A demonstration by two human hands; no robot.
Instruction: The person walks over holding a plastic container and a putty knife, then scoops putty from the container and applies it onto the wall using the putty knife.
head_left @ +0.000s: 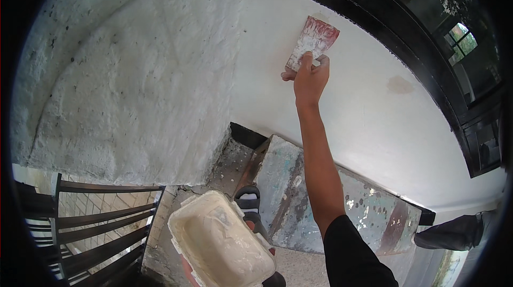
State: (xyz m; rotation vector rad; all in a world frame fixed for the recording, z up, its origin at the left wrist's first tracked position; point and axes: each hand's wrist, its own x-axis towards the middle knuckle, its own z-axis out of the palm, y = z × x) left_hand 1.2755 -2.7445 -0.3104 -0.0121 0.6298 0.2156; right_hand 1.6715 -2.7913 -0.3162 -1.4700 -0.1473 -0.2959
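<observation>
Red and smeared, the scraper (319,36) is at the wall (262,68), pinched in the right hand (311,84); the left hand (188,273) grips the tub (187,231), whose paste (232,244) could spill if tipped.

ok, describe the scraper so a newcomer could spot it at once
Find the smooth white wall, bordered at upper right by a black frame. In front of that wall, the right hand holds the scraper, flat and four-sided. Its red face, smeared with white, sets it apart from the pale wall and dark frame.
</observation>
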